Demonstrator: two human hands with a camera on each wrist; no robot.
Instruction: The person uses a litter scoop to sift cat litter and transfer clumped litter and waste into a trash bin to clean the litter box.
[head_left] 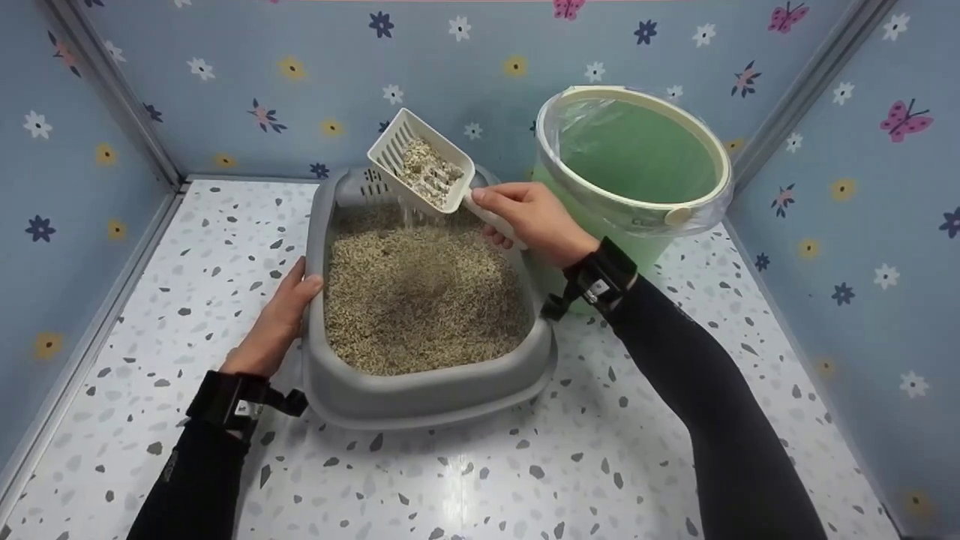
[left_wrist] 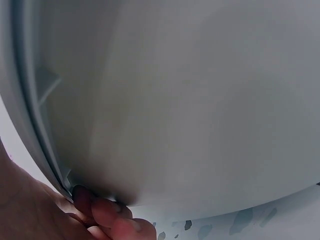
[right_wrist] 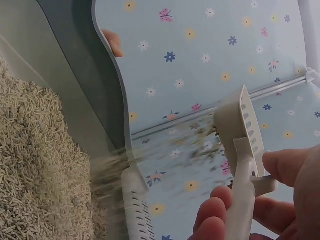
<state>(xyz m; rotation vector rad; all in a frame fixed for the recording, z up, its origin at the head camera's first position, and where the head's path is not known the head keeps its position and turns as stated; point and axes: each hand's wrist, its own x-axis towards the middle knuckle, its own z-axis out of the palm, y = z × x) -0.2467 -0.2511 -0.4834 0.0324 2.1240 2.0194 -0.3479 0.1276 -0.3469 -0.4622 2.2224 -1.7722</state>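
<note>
My right hand [head_left: 541, 222] grips the handle of a white slotted litter scoop [head_left: 459, 160], thumb on top near its head. The scoop is above the back part of a grey litter box [head_left: 427, 397], with some litter [head_left: 429, 171] in it. Loose grains stream from the scoop onto the pellet litter [head_left: 420, 315] in the box; the right wrist view also catches them blurred in the air. At the box's left side my left hand [head_left: 274, 322] holds the rim, thumb on top. In the left wrist view its curled fingers [left_wrist: 132, 227] are under the rim, against the outer wall.
A green trash bin [head_left: 637, 157], lined with a clear bag, stands just right of the box, close to my right wrist. Flower-patterned wall panels [head_left: 225, 97] enclose the back and both sides. The floor [head_left: 615, 450] is white with grey specks.
</note>
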